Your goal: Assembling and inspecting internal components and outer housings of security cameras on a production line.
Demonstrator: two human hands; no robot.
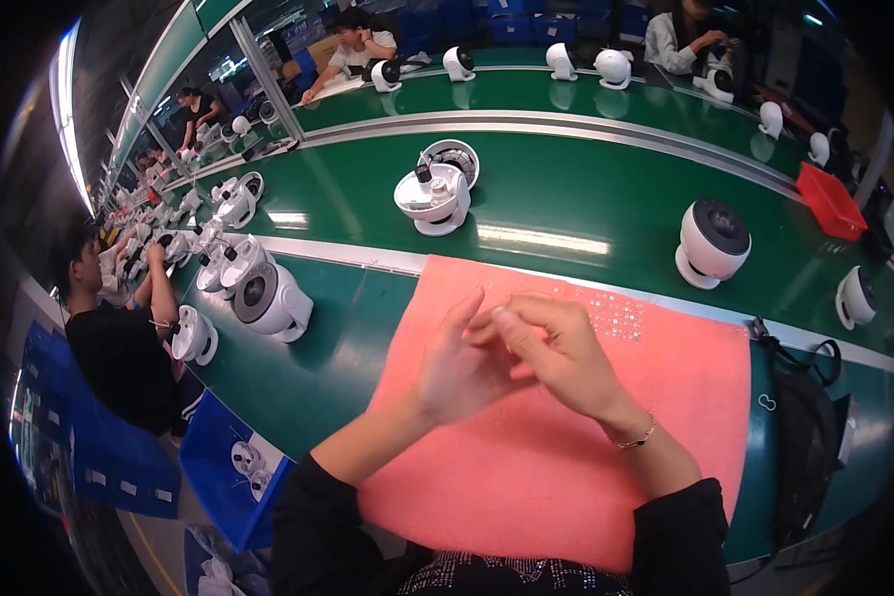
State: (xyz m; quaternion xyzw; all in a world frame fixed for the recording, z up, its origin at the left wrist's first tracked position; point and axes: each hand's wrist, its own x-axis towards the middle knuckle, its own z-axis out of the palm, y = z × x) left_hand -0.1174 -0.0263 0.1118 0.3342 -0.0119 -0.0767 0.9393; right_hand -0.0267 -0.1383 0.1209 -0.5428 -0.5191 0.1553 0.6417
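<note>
Both my hands are raised together over a salmon-pink cloth (pixel 566 477) on the green bench. My left hand (pixel 455 368) has its thumb stretched up and its palm turned inward; its fingertips are partly behind the other hand. My right hand (pixel 571 358), with a thin bracelet at the wrist, bends its fingers and thumb together at the left fingertips. Whether anything small is between them cannot be made out. Beyond the hands, rows of small shiny pieces (pixel 616 316) lie on the cloth's far edge.
A white round-headed fan-like unit (pixel 713 243) and an opened one (pixel 434 197) stand on the green belt ahead. Another unit (pixel 273 301) stands left. A black bag (pixel 803 437) lies right, a red tray (pixel 830 202) farther back. A co-worker (pixel 119 348) sits left beside blue bins (pixel 223 477).
</note>
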